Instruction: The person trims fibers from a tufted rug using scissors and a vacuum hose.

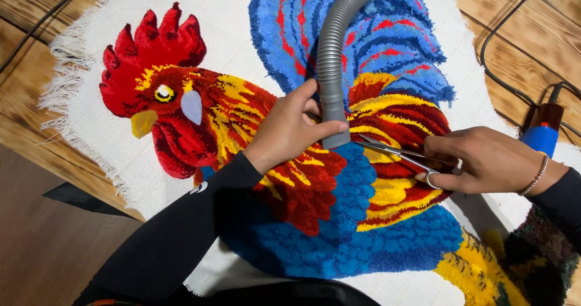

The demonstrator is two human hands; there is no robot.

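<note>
Trimming the tufted rooster rug while vacuuming the clippings.
Left hand (289, 129) fingers wrap the grey hose (331, 70), nozzle on the rug (339, 221); right hand (484, 161) fingers grip scissors (393, 151), blades near the nozzle. Next cut likely needs blades kept level with the pile.

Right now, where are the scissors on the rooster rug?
In the head view, the scissors are right of centre, held in the right hand, blades pointing left toward the grey hose mouth, which the left hand holds on the rug.
</note>
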